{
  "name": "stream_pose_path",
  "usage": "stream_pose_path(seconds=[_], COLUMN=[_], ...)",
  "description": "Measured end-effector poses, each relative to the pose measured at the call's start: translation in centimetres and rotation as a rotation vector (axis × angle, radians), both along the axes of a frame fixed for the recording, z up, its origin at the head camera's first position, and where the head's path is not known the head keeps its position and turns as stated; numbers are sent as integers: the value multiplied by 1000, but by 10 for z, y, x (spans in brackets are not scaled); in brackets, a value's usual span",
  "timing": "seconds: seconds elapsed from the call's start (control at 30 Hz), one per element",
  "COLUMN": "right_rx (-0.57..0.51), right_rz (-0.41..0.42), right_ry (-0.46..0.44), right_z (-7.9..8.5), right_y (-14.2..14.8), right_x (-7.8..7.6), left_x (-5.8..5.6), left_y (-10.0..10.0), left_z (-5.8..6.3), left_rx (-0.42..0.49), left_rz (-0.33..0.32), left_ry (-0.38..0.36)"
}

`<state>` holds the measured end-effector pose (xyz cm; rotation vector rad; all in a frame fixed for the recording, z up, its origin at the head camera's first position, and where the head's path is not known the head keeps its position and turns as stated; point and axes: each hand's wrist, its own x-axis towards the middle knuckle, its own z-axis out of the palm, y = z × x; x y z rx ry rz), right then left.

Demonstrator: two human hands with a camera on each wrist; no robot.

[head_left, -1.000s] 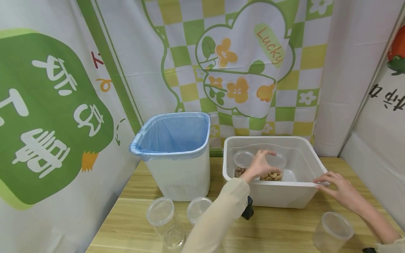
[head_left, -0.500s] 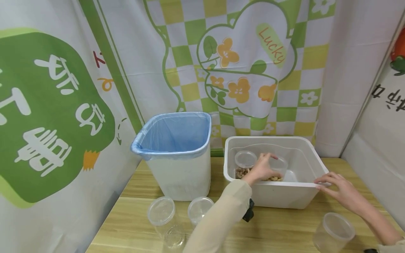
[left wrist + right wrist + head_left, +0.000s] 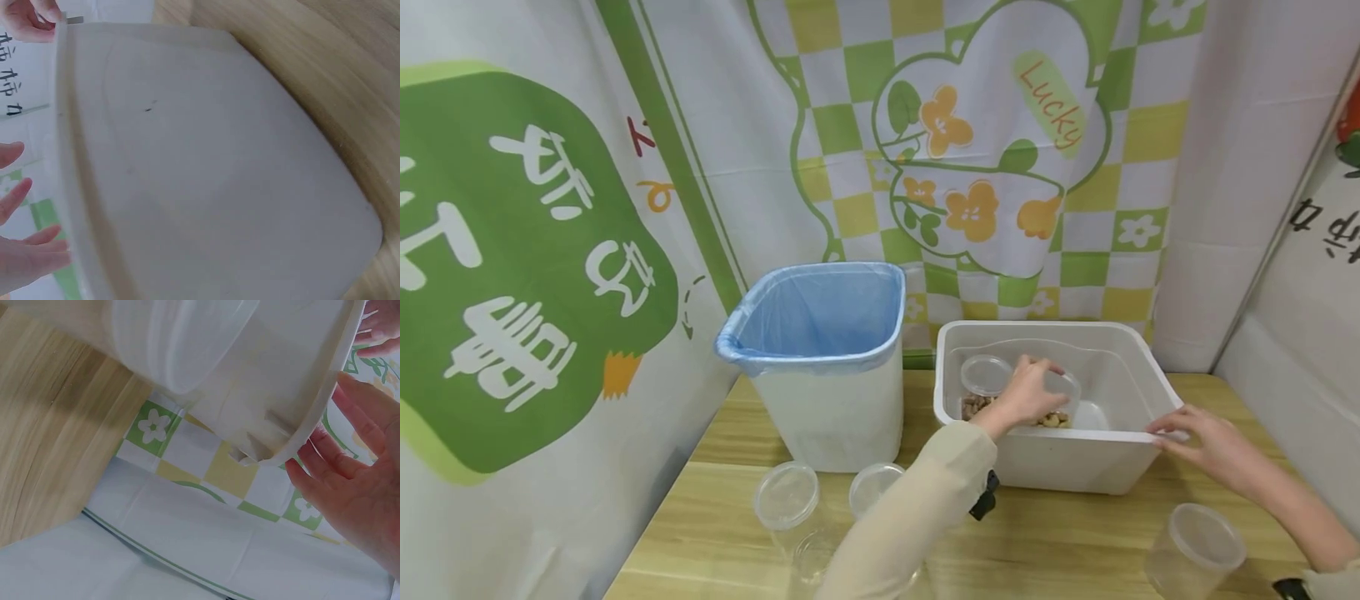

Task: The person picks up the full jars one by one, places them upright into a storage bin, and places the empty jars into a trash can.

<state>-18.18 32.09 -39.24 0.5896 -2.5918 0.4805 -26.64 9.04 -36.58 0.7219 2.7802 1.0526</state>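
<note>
A white tub (image 3: 1060, 462) stands at the table's back right. Inside are a clear lidded jar (image 3: 985, 375) with brown nuts and another clear jar (image 3: 1067, 387) with cashews (image 3: 1054, 419). My left hand (image 3: 1030, 393) reaches over the front rim beside the cashew jar, fingers bent and spread; in the left wrist view its fingertips stand apart above the rim. Contact with the jar is hidden. My right hand (image 3: 1202, 442) pinches the tub's front right corner, and the right wrist view shows its fingers (image 3: 328, 453) at the rim.
Left of the tub stands a white bin (image 3: 842, 417) with a blue liner (image 3: 820, 321). Clear lidded jars (image 3: 786, 496) stand at the front left, partly behind my left forearm. A translucent container (image 3: 1195, 550) is at the front right. Printed cloth hangs behind.
My left fingers have drawn closer together over the cashew jar, hiding more of the cashews. The right hand stays at the tub's corner. The head view has shifted slightly.
</note>
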Motion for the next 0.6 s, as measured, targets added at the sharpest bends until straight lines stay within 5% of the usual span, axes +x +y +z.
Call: stream_pose_path(seconds=[0.3, 0.6], right_rx=[-21, -11], right_rz=[-22, -28], right_ry=[-37, 55], right_z=[10, 11], right_y=[-5, -5], right_x=[9, 27], left_x=[11, 32], left_y=[-10, -26], left_z=[32, 78], left_rx=[-75, -173], left_rz=[-110, -217], left_ry=[99, 216])
